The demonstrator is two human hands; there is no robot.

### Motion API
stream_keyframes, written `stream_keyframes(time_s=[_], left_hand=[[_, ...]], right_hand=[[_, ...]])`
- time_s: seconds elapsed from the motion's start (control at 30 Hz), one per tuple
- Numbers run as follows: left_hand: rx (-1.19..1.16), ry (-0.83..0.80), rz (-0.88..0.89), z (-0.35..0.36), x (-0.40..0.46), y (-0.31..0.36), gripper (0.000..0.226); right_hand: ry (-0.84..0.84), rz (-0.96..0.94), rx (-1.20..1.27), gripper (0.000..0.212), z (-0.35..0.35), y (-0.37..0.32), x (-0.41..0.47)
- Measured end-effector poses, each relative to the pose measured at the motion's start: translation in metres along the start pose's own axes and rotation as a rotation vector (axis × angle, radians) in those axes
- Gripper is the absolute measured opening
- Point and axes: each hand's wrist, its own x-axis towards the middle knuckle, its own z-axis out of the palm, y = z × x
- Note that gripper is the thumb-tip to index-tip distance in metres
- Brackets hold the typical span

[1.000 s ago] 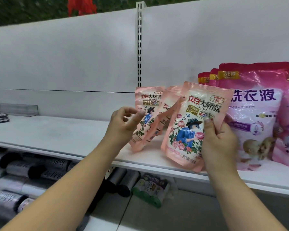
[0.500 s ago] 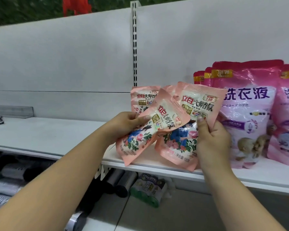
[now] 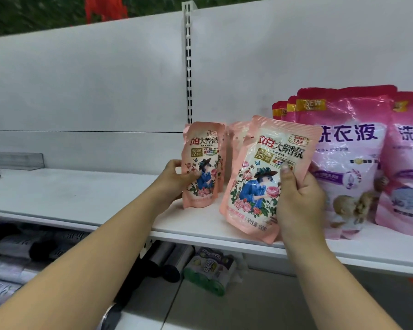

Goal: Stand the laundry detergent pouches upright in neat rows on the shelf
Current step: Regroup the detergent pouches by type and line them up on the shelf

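And the left-hand pouch [image 3: 202, 166] is down! Half a second ago it was tilted in mid-air, overlapping the other one; now it stands upright on the shelf [image 3: 81, 198], its base on the white board.

Nearest to us, the right hand [image 3: 298, 198] is grasping a second peach pouch [image 3: 260, 177], thumb across the printed front and fingers curled round its right edge. It leans a little to the right (its bottom corner hangs out past the shelf's front lip), so it is clear of the board.

A touch further in, the left hand [image 3: 177, 177] grips the standing pouch by its left edge, thumb on the front and fingers wrapped behind. More peach pouches [image 3: 237, 136] stand just behind, between the two in hand; how many I cannot tell.

To the right, the big pink detergent bags [image 3: 348, 163] stand in a row running toward the back panel, close beside the held pouch.

Below the shelf, dark rolls [image 3: 169, 260] and a green-based pack [image 3: 210, 270] lie on the lower level. Far left, at the back of the shelf, a clear divider [image 3: 14, 160] stands against the white wall panel.
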Motion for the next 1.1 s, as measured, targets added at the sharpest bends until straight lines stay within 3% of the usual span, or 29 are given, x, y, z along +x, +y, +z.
stream_keyframes(time_s=[0.13,0.27,0.33,0.43,0.57,0.7,0.77,0.9,1.1], left_hand=[[-0.082,-0.213,-0.043,-0.013,0.000,-0.005,0.023],[-0.074,-0.315,-0.043,-0.017,0.003,-0.005,0.042],[0.028,-0.290,0.002,-0.012,0.004,-0.007,0.043],[-0.031,-0.180,-0.027,-0.014,0.009,-0.011,0.034],[-0.076,-0.252,-0.039,-0.021,0.009,-0.012,0.031],[-0.095,-0.406,0.068,-0.022,0.007,0.002,0.061],[-0.130,-0.359,0.122,-0.019,0.010,0.010,0.059],[-0.178,-0.032,0.136,-0.004,0.014,0.017,0.016],[-0.239,0.006,0.157,-0.003,0.018,0.012,0.011]], right_hand=[[-0.007,0.013,0.017,0.021,0.000,0.001,0.000],[-0.016,0.012,0.028,0.022,-0.001,0.001,0.000],[-0.023,0.005,0.030,0.022,-0.001,0.000,0.000],[-0.027,0.011,0.055,0.021,-0.001,0.001,0.000],[-0.038,0.026,0.068,0.020,-0.001,0.002,0.001],[-0.040,0.002,0.054,0.021,-0.001,0.002,0.001],[-0.040,-0.001,0.062,0.021,0.000,0.002,0.001],[-0.035,0.035,0.089,0.020,0.000,0.004,0.002],[-0.028,0.027,0.082,0.019,0.001,0.004,0.002]])
